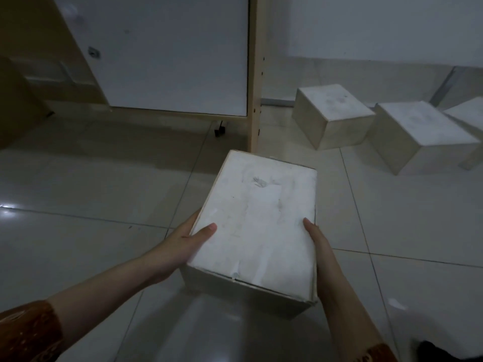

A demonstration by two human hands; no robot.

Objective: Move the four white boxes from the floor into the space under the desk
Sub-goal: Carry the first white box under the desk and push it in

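A white box point(257, 220) with a scuffed top is held between my hands, above the tiled floor in the middle of the view. My left hand point(192, 237) grips its left side, thumb on the top. My right hand point(315, 237) presses its right side. Two more white boxes point(332, 113) point(420, 131) sit on the floor at the right, and the corner of a third white box point(467, 114) shows at the right edge. The desk's wooden side panel point(254, 74) stands just beyond the held box, with the dim space under the desk point(117, 131) to its left.
A white back panel point(170, 53) closes the rear of the under-desk space. A small black piece point(220, 130) sticks down near its lower edge. A brown panel point(15, 105) bounds the left side. Glossy floor tiles point(78, 231) spread around me.
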